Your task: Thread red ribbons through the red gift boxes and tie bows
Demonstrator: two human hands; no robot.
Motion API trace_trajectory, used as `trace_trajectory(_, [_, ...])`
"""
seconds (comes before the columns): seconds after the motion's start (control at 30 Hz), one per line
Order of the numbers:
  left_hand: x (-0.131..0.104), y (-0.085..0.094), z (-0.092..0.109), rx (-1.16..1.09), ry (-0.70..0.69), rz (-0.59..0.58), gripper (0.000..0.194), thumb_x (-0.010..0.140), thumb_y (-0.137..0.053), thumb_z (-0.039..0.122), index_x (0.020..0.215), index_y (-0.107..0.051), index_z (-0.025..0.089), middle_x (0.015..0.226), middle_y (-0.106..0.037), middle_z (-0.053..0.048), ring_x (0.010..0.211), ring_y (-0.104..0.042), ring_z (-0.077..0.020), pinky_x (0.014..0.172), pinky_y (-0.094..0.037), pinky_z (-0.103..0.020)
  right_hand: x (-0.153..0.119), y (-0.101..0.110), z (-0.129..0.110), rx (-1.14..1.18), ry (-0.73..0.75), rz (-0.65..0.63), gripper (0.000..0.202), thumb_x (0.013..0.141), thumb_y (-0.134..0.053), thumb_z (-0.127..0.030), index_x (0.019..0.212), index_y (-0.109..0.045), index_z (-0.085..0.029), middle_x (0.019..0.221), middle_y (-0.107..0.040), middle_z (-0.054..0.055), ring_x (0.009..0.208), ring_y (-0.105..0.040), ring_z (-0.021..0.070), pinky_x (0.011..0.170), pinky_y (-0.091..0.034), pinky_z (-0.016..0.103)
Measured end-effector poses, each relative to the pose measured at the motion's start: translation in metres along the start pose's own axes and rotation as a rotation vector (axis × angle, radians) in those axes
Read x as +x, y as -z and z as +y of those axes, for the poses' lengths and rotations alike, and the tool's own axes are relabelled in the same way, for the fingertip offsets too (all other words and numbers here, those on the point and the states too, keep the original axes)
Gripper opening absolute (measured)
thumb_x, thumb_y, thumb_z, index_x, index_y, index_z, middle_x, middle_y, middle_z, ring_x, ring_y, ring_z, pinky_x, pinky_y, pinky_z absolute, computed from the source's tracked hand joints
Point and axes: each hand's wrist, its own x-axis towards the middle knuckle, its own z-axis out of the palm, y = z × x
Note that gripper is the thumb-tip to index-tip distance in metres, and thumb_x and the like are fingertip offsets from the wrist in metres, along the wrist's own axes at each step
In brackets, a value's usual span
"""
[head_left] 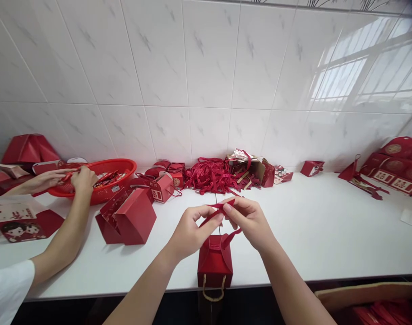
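A small red gift box (215, 266) stands at the table's front edge, with a twisted rope handle (214, 299) hanging down its near side. Red ribbon (231, 236) rises from the top of the box to my two hands just above it. My left hand (196, 230) pinches one part of the ribbon between thumb and fingers. Close against it, my right hand (248, 220) pinches another part, fingertips nearly touching the left ones. The exact crossing of the ribbon is partly hidden behind my fingers.
On the left, a co-worker's hands (82, 178) reach into an orange-red basket (127, 167) of small packets. Larger red boxes (136, 216) stand beside it. A heap of red ribbons (209, 175) lies by the wall next to an open carton (258, 170). Stacked red boxes (400, 164) fill the far right.
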Motion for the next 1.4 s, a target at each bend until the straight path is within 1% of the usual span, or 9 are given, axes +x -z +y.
trace_trajectory(0.1, [-0.002, 0.008, -0.007, -0.249, 0.142, -0.193, 0.042, 0.088, -0.04, 0.039, 0.058, -0.058, 0.016, 0.058, -0.056, -0.002, 0.062, -0.05, -0.0159, 0.07, -0.042, -0.03, -0.003, 0.011, 0.008, -0.17, 0.197, -0.108, 0.014, 0.086, -0.057, -0.025, 0.089, -0.071, -0.021, 0.076, -0.062, 0.003, 0.067, -0.056, 0.0117, 0.06, -0.046, 0.025])
trace_trajectory(0.23, [-0.003, 0.014, -0.012, -0.479, 0.323, -0.187, 0.049, 0.088, -0.033, 0.047, 0.05, -0.048, 0.019, 0.054, -0.05, -0.002, 0.062, -0.05, -0.0178, 0.073, -0.044, -0.033, -0.005, 0.026, 0.017, -0.555, 0.538, -0.17, 0.026, 0.089, -0.051, -0.014, 0.101, -0.07, -0.027, 0.08, -0.065, 0.004, 0.076, -0.056, 0.0147, 0.068, -0.047, 0.03])
trace_trajectory(0.5, [-0.012, 0.013, -0.006, -0.023, 0.086, -0.105, 0.042, 0.092, -0.037, 0.043, 0.08, -0.069, 0.019, 0.086, -0.068, -0.007, 0.086, -0.059, -0.0219, 0.088, -0.042, -0.035, -0.011, 0.026, 0.025, -0.744, 0.618, -0.041, 0.031, 0.085, -0.054, -0.011, 0.106, -0.068, -0.03, 0.099, -0.069, 0.004, 0.093, -0.058, 0.0187, 0.08, -0.048, 0.037])
trace_trajectory(0.7, [-0.053, 0.05, -0.063, 0.596, -0.032, 0.493, 0.027, 0.079, -0.057, 0.042, 0.063, -0.064, 0.021, 0.069, -0.067, -0.003, 0.075, -0.06, -0.0201, 0.08, -0.042, -0.031, -0.076, 0.064, 0.065, -0.593, 0.05, 0.518, 0.017, 0.083, -0.059, -0.032, 0.089, -0.071, -0.022, 0.088, -0.07, 0.007, 0.082, -0.064, 0.022, 0.074, -0.051, 0.036])
trace_trajectory(0.8, [-0.088, 0.08, -0.112, 0.648, 0.292, 0.6, 0.032, 0.074, -0.055, 0.049, 0.061, -0.064, 0.022, 0.07, -0.069, -0.003, 0.068, -0.061, -0.0209, 0.061, -0.044, -0.027, -0.118, 0.096, 0.099, -0.664, -0.423, 0.633, 0.032, 0.072, -0.064, -0.049, 0.077, -0.071, -0.018, 0.086, -0.071, 0.01, 0.085, -0.064, 0.0299, 0.075, -0.051, 0.042])
trace_trajectory(0.9, [-0.113, 0.088, -0.147, 0.679, 0.502, 0.502, 0.035, 0.071, -0.054, 0.053, 0.058, -0.066, 0.023, 0.073, -0.07, -0.004, 0.071, -0.063, -0.024, 0.066, -0.047, -0.031, -0.14, 0.108, 0.121, -0.699, -0.558, 0.568, 0.039, 0.072, -0.06, -0.053, 0.081, -0.071, -0.017, 0.094, -0.07, 0.013, 0.091, -0.064, 0.0322, 0.083, -0.049, 0.046])
trace_trajectory(1.03, [-0.108, 0.062, -0.151, 0.666, 0.327, 0.607, 0.03, 0.073, -0.054, 0.048, 0.071, -0.067, 0.022, 0.095, -0.065, -0.009, 0.096, -0.059, -0.0288, 0.086, -0.045, -0.039, -0.129, 0.088, 0.121, -0.778, -0.391, 0.588, 0.046, 0.083, -0.045, -0.051, 0.108, -0.064, -0.017, 0.116, -0.061, 0.014, 0.108, -0.057, 0.0295, 0.093, -0.045, 0.047])
trace_trajectory(1.2, [-0.074, 0.015, -0.123, 0.389, 0.134, 0.414, 0.021, 0.082, -0.053, 0.041, 0.087, -0.056, 0.021, 0.096, -0.059, -0.006, 0.098, -0.056, -0.0221, 0.094, -0.042, -0.037, -0.099, 0.042, 0.105, -0.617, -0.306, 0.312, 0.047, 0.092, -0.032, -0.047, 0.118, -0.059, -0.019, 0.113, -0.062, 0.012, 0.109, -0.056, 0.024, 0.095, -0.044, 0.042])
trace_trajectory(1.4, [-0.057, -0.028, -0.132, 0.065, 0.259, 0.345, 0.028, 0.082, -0.052, 0.049, 0.083, -0.046, 0.021, 0.082, -0.051, -0.001, 0.08, -0.055, -0.0173, 0.073, -0.048, -0.03, -0.091, -0.004, 0.115, -0.35, -0.465, 0.197, 0.058, 0.09, -0.03, -0.057, 0.137, -0.041, -0.025, 0.087, -0.061, 0.004, 0.078, -0.059, 0.0192, 0.075, -0.049, 0.036])
